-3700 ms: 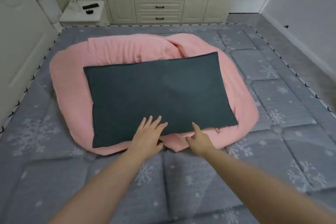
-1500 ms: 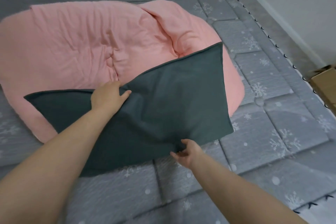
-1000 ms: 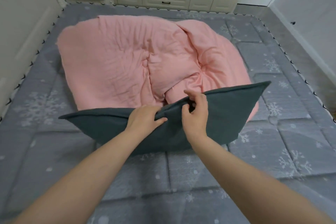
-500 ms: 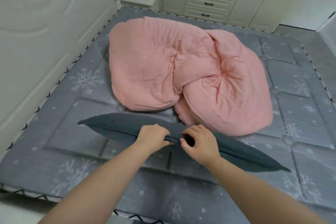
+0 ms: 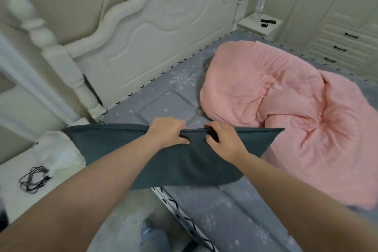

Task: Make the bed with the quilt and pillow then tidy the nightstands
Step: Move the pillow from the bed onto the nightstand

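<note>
- The dark grey pillow [image 5: 184,161] is held up in the air at the centre of the view, over the near corner of the bed and the floor beside it.
- The pillow's upper edge is gripped by the left hand [image 5: 166,132], fingers curled over the far side and thumb pressed on the near face.
- Just beside it, toward 3 o'clock, the same edge is pinched by the right hand [image 5: 223,141], fingers bent over the seam and thumb on the near face; the two hands are close but not touching.
- The pink quilt [image 5: 286,112] lies bunched and crumpled on the mattress [image 5: 163,106] at about 2 to 3 o'clock from the hands, its near fold partly hidden behind the pillow's right corner.
- The grey snowflake-patterned mattress is bare between the quilt and the white carved headboard [image 5: 163,32], which is seen at 11 to 12 o'clock.
- A near nightstand [image 5: 12,196] at 9 o'clock carries a coiled black cable [image 5: 33,178] and something white, too blurred to identify.
- A far nightstand [image 5: 257,26] at 1 o'clock bears small dark objects, beside a white drawer unit [image 5: 339,43].
</note>
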Demonstrator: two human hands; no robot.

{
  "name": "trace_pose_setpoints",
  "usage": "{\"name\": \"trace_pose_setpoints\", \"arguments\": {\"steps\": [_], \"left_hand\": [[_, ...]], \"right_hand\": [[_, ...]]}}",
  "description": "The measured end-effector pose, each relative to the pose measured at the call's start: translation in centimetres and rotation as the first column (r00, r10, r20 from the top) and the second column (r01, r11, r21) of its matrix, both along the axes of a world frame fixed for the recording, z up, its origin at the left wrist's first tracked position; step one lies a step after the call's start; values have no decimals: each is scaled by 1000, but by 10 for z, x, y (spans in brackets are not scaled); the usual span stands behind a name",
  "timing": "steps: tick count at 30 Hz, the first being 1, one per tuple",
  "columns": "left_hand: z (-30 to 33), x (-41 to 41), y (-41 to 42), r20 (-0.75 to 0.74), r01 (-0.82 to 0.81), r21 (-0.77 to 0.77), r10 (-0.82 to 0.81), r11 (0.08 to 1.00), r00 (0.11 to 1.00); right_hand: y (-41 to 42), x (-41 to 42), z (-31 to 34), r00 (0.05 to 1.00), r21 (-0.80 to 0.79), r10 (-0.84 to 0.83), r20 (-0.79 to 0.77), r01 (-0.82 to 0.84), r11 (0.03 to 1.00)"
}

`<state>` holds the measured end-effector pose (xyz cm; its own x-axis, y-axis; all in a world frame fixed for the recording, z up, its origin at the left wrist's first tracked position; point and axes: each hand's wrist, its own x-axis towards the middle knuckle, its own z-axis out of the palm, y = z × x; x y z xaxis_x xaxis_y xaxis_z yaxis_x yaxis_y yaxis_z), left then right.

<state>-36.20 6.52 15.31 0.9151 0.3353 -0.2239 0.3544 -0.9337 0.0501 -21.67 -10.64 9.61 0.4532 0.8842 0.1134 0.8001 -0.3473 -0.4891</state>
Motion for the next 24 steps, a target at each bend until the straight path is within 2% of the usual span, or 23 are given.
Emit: {"name": "trace_pose_setpoints", "arguments": {"steps": [4,9,16,24], "left_hand": [[5,-68,27,24,-115,5,115,993,993],[11,-149,50,77,-250,-2,249,968,965],[12,-282,119,104,-511,-107,520,853,848],[10,-402,196,96,-618,-312,671,722,735]], "right_hand": [[52,-44,9,985,-143,161,60,-151,978],[121,-110,23,958,-239,192,212,-140,961],[224,-227,39,916,-170,318,245,-282,944],[327,-336,47,848,-191,422,321,-378,906]]}}
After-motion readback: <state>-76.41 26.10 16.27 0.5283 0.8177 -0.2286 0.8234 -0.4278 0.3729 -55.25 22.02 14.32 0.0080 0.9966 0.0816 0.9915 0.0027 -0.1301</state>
